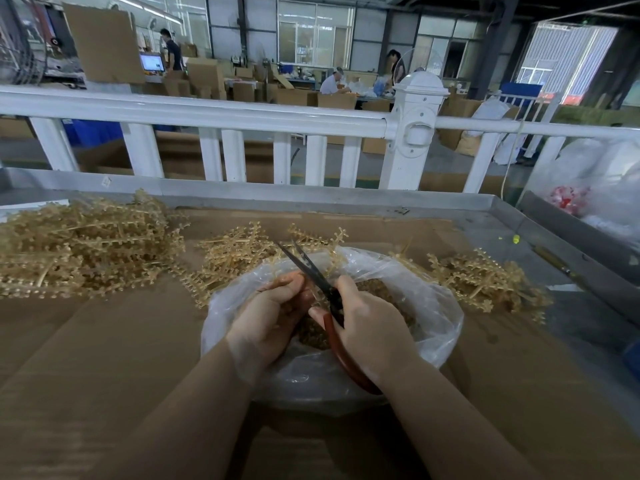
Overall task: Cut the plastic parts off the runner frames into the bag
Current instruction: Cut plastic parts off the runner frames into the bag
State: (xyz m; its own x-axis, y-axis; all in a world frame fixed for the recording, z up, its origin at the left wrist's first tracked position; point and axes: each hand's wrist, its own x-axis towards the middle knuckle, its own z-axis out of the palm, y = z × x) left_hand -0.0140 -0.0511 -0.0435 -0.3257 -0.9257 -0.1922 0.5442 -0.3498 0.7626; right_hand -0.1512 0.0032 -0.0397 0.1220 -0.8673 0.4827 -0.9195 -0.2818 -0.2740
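Note:
A clear plastic bag [433, 306] lies open in front of me, with small tan cut parts [388, 289] heaped inside. Over its mouth my left hand [273, 313] grips a tan runner frame [277, 268], mostly hidden by my fingers. My right hand [370, 327] grips red-handled scissors [332, 306]; their dark blades stand slightly apart and point up and left, beside the left fingers. Heaps of tan runner frames lie on the cardboard: a large heap at left [79, 251], one behind the bag [239, 254], one at right [485, 282].
Brown cardboard [104, 358] covers a metal table with a raised rim [346, 199]. A white railing [242, 116] runs behind it. Clear bags with red-and-white contents [571, 202] sit at far right. People work among cardboard boxes in the hall beyond.

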